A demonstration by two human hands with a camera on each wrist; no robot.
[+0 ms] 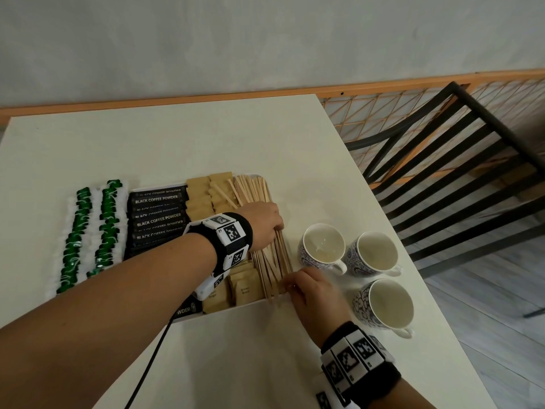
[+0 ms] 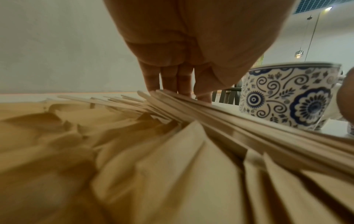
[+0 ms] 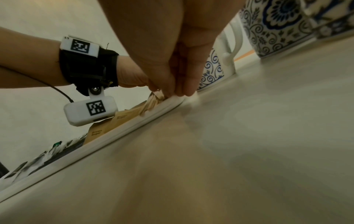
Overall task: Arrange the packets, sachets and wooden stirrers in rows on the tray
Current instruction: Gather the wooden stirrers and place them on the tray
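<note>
Flatly, left hand (image 1: 263, 220) presses straight fingers on wooden stirrers (image 1: 272, 262); right hand (image 1: 313, 290) pinches their near ends.

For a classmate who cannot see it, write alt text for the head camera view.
Two hands straighten a bundle of wooden stirrers on a white tray: left hand flat on top, right hand at the near ends. Brown sugar packets, black coffee powder sachets and green sachets lie in rows; three patterned cups stand alongside.

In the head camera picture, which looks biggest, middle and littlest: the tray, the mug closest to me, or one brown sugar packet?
1. The tray looks biggest; it holds all the rows.
2. The nearest mug comes next.
3. One brown sugar packet looks smallest.

The gaps are plain, so nearness to the camera does not change the order.
</note>
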